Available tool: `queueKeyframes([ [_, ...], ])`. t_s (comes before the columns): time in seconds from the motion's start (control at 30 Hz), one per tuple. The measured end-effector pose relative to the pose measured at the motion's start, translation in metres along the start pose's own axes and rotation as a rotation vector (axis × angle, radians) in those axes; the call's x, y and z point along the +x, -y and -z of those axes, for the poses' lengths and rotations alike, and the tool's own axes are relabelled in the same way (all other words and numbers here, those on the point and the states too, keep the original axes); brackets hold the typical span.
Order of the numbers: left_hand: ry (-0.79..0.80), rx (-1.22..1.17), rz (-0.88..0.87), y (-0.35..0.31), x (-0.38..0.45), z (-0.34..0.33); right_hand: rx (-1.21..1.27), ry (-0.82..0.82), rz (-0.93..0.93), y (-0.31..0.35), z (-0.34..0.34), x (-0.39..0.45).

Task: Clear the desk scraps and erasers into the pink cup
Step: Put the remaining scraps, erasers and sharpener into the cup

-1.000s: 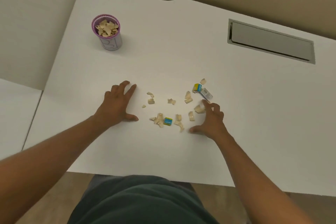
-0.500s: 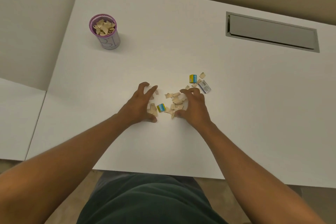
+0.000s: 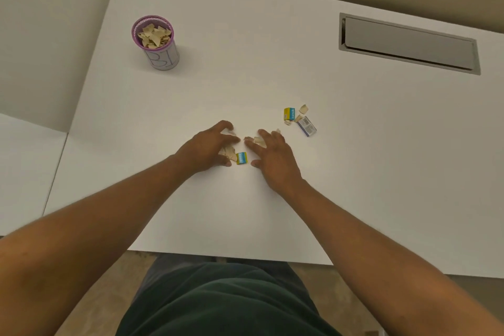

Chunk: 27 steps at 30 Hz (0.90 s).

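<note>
The pink cup (image 3: pixel 155 42) stands at the desk's far left, full of beige scraps. My left hand (image 3: pixel 208 147) and my right hand (image 3: pixel 272 155) lie cupped on the white desk (image 3: pixel 381 172), fingertips almost touching, with a pile of beige scraps (image 3: pixel 228 152) gathered between and under them. A small yellow and blue eraser (image 3: pixel 241 158) lies between the two thumbs. Further right sit a second yellow and blue eraser (image 3: pixel 289 113), a blue and white eraser (image 3: pixel 306 126) and a few loose scraps (image 3: pixel 303 109). Most of the gathered pile is hidden under my fingers.
A grey recessed cable tray (image 3: pixel 409 43) is set into the desk at the far right. A second white surface (image 3: pixel 27 172) adjoins on the left. The desk's near edge runs just above my lap.
Both hands have swept inward from wide apart until their fingertips nearly meet, pushing the scattered scraps and one eraser into a tight pile. The two right-hand erasers stayed put.
</note>
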State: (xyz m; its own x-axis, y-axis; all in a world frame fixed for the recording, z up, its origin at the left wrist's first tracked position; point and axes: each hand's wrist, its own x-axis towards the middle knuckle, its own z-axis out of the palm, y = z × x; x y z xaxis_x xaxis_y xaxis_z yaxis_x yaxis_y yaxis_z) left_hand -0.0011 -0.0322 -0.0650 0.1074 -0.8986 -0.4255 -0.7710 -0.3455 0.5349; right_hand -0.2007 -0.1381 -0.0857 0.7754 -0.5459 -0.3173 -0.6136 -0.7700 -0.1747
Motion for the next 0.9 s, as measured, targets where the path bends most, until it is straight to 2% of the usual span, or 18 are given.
queueKeyframes([
  [0.07, -0.023, 0.023, -0.009, -0.003, -0.003, -0.003, 0.017, -0.053, -0.002, 0.003, -0.001, -0.005],
  [0.2, -0.07, 0.035, 0.024, -0.01, -0.005, -0.007, 0.224, -0.075, -0.065, 0.012, 0.0, -0.012],
  [0.33, -0.098, 0.011, 0.053, -0.009, -0.006, -0.006, 0.115, -0.078, -0.014, 0.013, -0.001, -0.009],
  [0.6, -0.22, -0.16, 0.098, 0.017, -0.019, 0.012, 0.138, -0.082, -0.003, 0.008, -0.006, 0.001],
  [0.73, -0.392, -0.099, 0.064, 0.036, -0.02, 0.056, 0.181, -0.139, -0.035, 0.008, -0.013, -0.005],
  [0.9, -0.619, -0.125, 0.172, 0.059, 0.0, 0.151, 0.208, -0.152, -0.047, 0.007, -0.013, -0.005],
])
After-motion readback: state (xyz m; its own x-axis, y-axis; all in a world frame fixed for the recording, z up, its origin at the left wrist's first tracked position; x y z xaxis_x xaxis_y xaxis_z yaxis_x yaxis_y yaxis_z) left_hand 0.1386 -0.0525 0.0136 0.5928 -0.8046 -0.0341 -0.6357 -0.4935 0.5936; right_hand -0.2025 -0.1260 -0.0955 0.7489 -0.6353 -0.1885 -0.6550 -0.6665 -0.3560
